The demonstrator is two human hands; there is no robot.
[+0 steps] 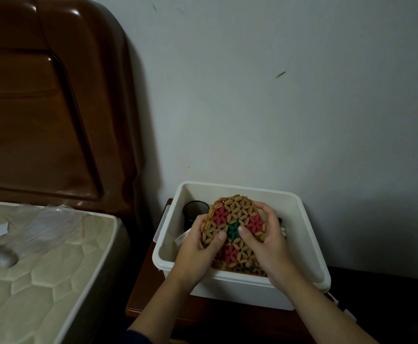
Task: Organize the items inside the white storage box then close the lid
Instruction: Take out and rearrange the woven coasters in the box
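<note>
Bamboo mat [232, 219] gripped between both hands' fingers [260, 208].

The storage box [299, 219] is plain white. The round mat [232, 219] in it shows a tan lattice of petal shapes, with red flowers and one green at its middle. The cup [194, 209] at the box's far left corner is black mesh. The nightstand [203, 316] is reddish brown; the mattress [41, 281] is cream, quilted in hexagons.

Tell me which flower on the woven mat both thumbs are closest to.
The dark green flower at the middle of the round woven bamboo mat; the other coloured flowers are red, the rest tan. Both hands, left and right, grip the mat.
</note>
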